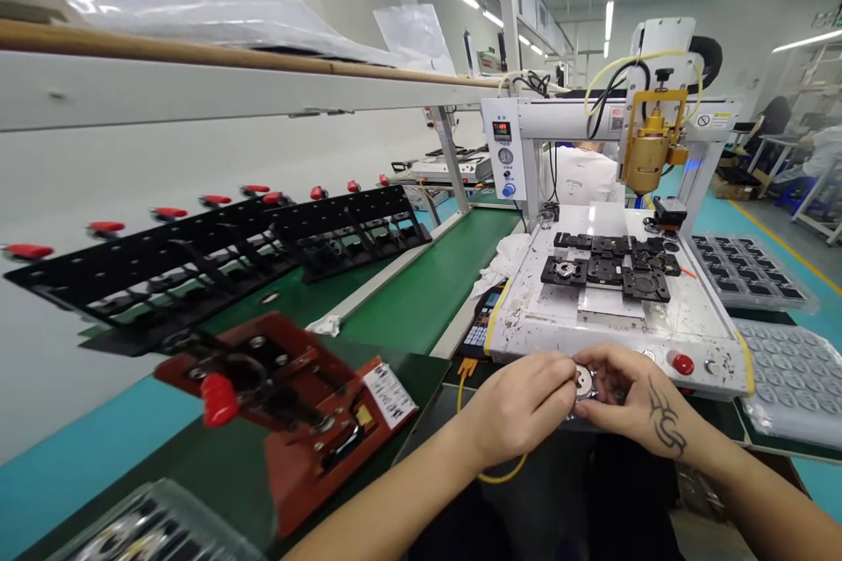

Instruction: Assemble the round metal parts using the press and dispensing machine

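Observation:
A small round metal part (584, 381) is held between my two hands, just in front of the white dispensing machine (545, 329). My right hand (628, 390) grips it by the rim, thumb below and fingers above. From the other side, my left hand (526, 403) has its fingers pinched together against the part's edge; whether it holds some smaller piece is hidden. Black fixture blocks (609, 267) sit on the machine's bed, and a similar metal piece (564, 270) lies in the left one. Above them hangs the brass-coloured dispensing head (645, 159).
A red clamp fixture (316, 421) stands on the left bench, with black racks (217, 267) behind it. The green conveyor belt (421, 280) runs away in the middle. Clear trays of parts (799, 377) lie at right; a yellow cable (503, 478) loops below my left wrist.

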`<state>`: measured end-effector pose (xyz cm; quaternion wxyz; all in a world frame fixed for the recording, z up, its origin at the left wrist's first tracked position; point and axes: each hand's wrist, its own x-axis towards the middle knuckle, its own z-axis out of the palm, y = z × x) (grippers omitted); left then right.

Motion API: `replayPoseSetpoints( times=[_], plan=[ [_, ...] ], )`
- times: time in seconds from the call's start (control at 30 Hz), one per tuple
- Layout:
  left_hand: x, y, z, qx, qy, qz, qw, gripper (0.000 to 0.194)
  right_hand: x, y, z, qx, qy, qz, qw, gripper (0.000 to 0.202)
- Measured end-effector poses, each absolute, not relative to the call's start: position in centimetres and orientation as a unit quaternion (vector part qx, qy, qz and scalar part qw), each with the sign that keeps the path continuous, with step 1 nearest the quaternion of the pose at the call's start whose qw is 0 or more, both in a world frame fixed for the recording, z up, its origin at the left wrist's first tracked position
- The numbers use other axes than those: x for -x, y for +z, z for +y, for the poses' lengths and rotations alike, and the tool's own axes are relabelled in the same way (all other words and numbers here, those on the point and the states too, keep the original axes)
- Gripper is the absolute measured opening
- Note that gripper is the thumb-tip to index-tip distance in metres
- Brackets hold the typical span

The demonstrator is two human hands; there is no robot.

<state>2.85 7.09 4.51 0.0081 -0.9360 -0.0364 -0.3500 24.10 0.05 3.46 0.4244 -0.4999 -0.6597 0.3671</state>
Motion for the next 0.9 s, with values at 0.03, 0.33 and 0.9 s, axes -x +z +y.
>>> replayPoseSetpoints(
  times=[0.03, 0.33, 0.9],
  plan=[
    [-3.4, 4.4, 7.9, 0.939, -0.343, -0.029, 0.008, 0.025, -24.6, 3.7, 0.4, 0.516, 0.367, -0.649, 0.422, 0.039],
    [-7.1, 7.2, 24.2, 0.885, -0.216, -0.310, -0.273, 0.073, -31.5, 5.5, 1.8, 0.620, 0.191, -0.584, 0.487, 0.042],
    [-8.2, 10.5, 25.8, 0.839, -0.319, -0.303, -0.321, 0.044, -30.1, 7.9, 13.5, 0.585, 0.076, -0.718, 0.369, 0.031]
  ],
)
